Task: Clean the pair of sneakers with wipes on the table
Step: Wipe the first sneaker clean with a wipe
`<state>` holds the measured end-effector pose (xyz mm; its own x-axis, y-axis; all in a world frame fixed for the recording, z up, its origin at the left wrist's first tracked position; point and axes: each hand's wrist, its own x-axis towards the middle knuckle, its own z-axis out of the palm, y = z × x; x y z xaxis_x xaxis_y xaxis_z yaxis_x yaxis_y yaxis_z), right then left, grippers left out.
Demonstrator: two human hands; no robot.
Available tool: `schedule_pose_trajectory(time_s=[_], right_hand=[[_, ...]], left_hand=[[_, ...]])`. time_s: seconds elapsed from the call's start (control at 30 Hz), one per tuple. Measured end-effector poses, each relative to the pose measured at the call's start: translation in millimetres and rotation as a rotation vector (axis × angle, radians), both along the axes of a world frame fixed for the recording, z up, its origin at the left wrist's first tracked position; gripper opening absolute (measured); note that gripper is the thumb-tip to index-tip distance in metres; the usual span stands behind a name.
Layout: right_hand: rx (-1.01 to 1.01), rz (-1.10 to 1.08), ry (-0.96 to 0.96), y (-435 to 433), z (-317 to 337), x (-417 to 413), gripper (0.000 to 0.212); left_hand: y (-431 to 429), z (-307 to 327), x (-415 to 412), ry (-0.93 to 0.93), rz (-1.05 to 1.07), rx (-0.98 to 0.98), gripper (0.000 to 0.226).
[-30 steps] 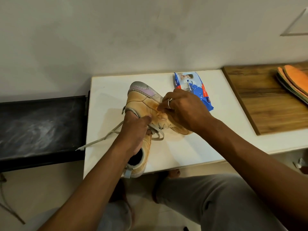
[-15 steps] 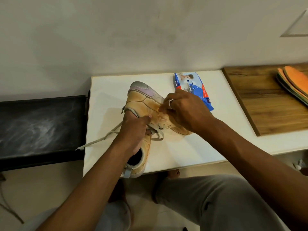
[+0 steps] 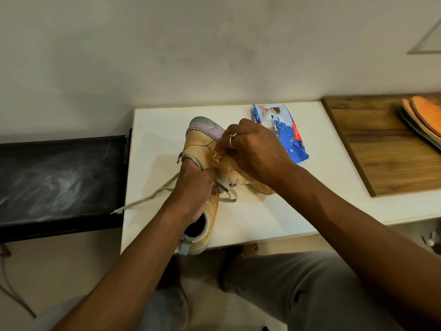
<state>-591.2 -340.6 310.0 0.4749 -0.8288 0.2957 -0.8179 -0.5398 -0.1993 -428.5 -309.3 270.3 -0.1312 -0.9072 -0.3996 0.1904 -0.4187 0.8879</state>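
Two tan sneakers lie on the white table [image 3: 274, 216]. The far sneaker [image 3: 202, 142] has a grey toe and a pink patch. The near sneaker [image 3: 211, 223] reaches the table's front edge, its opening facing up. My left hand [image 3: 193, 192] grips the sneakers where they meet at the laces, its thumb pressed on the far one. My right hand [image 3: 253, 151], with a ring on one finger, pinches a crumpled, yellowed wipe [image 3: 218, 156] against the far sneaker's side. Behind that hand lies the blue pack of wipes [image 3: 286, 137].
A loose lace [image 3: 148, 199] trails over the table's left edge toward a black bench [image 3: 59, 177]. A wooden board [image 3: 381, 144] with orange insoles [image 3: 424, 115] lies at the right. My knees are under the front edge, and a wall stands close behind.
My right hand has slid the wipe a little left along the far sneaker, toward its toe. My left hand and both sneakers have stayed in place.
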Motion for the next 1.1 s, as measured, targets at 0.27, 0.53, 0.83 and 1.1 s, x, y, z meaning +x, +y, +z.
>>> schedule_pose_trajectory(time_s=[0.27,0.53,0.83,1.1], right_hand=[[0.097,0.019,0.099,20.1,3.1,-35.3,0.023],[-0.046,-0.013,0.014,-5.7,-3.5,5.5,0.025],[0.098,0.009,0.059,20.6,0.1,-33.6,0.022],[0.013,-0.022,-0.013,9.6,-6.6,-11.2,0.021]], left_hand=[[1.7,1.4,-1.7,-0.003,0.028,0.011,0.026],[-0.1,2.9,0.5,-0.001,-0.015,0.02,0.032],[1.3,6.7,-2.0,0.029,0.029,0.029,0.026],[2.0,7.7,-1.2,0.033,-0.045,0.015,0.024]])
